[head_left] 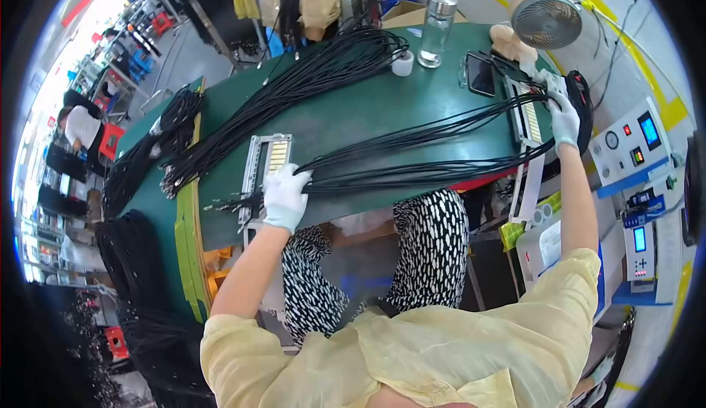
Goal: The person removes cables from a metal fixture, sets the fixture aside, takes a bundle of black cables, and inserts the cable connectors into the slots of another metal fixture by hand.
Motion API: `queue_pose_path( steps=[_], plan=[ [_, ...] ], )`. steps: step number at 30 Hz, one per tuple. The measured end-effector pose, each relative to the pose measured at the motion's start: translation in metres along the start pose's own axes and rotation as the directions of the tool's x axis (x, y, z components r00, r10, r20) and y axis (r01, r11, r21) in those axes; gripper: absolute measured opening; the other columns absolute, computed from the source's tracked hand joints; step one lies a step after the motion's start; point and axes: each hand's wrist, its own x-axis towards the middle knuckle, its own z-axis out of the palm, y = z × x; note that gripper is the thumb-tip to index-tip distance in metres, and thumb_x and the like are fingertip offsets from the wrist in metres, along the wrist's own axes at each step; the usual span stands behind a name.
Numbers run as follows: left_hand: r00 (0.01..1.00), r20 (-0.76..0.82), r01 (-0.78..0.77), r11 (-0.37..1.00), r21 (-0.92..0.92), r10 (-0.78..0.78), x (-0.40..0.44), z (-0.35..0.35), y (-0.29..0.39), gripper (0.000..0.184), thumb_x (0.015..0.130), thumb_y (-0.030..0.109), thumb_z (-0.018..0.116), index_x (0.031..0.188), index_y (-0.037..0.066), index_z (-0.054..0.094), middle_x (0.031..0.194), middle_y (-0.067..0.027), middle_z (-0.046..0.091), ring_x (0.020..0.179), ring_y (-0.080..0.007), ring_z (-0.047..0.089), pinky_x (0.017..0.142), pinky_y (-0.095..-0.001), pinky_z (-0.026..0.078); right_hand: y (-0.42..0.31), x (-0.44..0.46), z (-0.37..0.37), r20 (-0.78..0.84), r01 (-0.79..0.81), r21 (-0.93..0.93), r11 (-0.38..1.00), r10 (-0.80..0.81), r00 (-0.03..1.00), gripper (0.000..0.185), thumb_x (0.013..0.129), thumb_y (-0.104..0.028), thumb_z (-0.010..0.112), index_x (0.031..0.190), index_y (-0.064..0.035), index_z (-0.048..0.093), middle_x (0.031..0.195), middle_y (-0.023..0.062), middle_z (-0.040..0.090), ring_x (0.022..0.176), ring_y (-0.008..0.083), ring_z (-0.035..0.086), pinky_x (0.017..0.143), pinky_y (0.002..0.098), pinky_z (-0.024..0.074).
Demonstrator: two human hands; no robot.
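Observation:
A bundle of long black cables stretches across the green table. My left hand, in a white glove, is closed round the cables near their left ends, beside a metal fixture with a pale ribbed strip. Their tips stick out to the left of the glove. At the right, my right hand, also gloved, is closed on the cables where they loop, beside a second metal fixture. Between my hands the cables run in two loose strands.
A thick pile of black cables lies along the far side. Behind stand a glass bottle, a white jar, a phone and a fan. Control boxes are at the right; a seated person is far left.

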Motion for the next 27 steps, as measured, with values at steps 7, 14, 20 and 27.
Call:
queue_pose_path(
  steps=[7, 14, 20, 27],
  plan=[
    [0.99, 0.135, 0.043, 0.999, -0.009, -0.041, 0.029, 0.01, 0.009, 0.046, 0.067, 0.014, 0.073, 0.112, 0.018, 0.069, 0.11, -0.01, 0.058, 0.104, -0.0316, 0.056, 0.09, -0.0428, 0.045, 0.022, 0.05, 0.048, 0.092, 0.373, -0.621, 0.69, -0.408, 0.908, 0.034, 0.083, -0.018, 0.066, 0.116, -0.0139, 0.064, 0.128, 0.0128, 0.058, 0.113, 0.0354, 0.057, 0.099, 0.0436, 0.0444],
    [0.987, 0.132, 0.1, 0.995, -0.028, -0.095, 0.003, -0.028, 0.017, 0.055, 0.072, 0.038, 0.077, 0.123, 0.023, 0.065, 0.144, -0.0173, 0.042, 0.135, -0.038, 0.035, 0.114, -0.0581, 0.018, -0.178, -0.111, 0.131, 0.502, 0.452, 0.308, 0.837, -0.547, 0.67, 0.042, 0.083, -0.016, 0.071, 0.124, -0.0074, 0.063, 0.119, 0.0128, 0.065, 0.113, 0.0274, 0.061, 0.099, 0.0347, 0.0457],
    [0.747, -0.177, 0.636, 0.766, -0.094, -0.641, -0.104, -0.064, -0.017, 0.05, 0.079, 0.028, 0.075, 0.125, 0.013, 0.063, 0.123, -0.016, 0.057, 0.114, -0.0329, 0.054, 0.097, -0.0403, 0.044, -0.246, -0.2, 0.219, 0.502, 0.668, 0.536, 0.517, -0.831, 0.239, 0.054, 0.078, -0.013, 0.071, 0.129, -0.0055, 0.055, 0.125, 0.0142, 0.06, 0.122, 0.0315, 0.051, 0.103, 0.0378, 0.0416],
    [0.729, -0.008, 0.675, 0.72, -0.162, -0.685, -0.142, -0.065, -0.024, 0.038, 0.083, 0.011, 0.067, 0.12, 0.009, 0.065, 0.1, -0.0109, 0.061, 0.088, -0.0241, 0.064, 0.079, -0.0335, 0.051, -0.284, -0.231, 0.252, 0.512, 0.822, 0.424, 0.38, -0.849, 0.129, 0.035, 0.074, -0.012, 0.068, 0.108, -0.0075, 0.061, 0.09, 0.0106, 0.061, 0.088, 0.0299, 0.059, 0.08, 0.0405, 0.049]
  ],
)
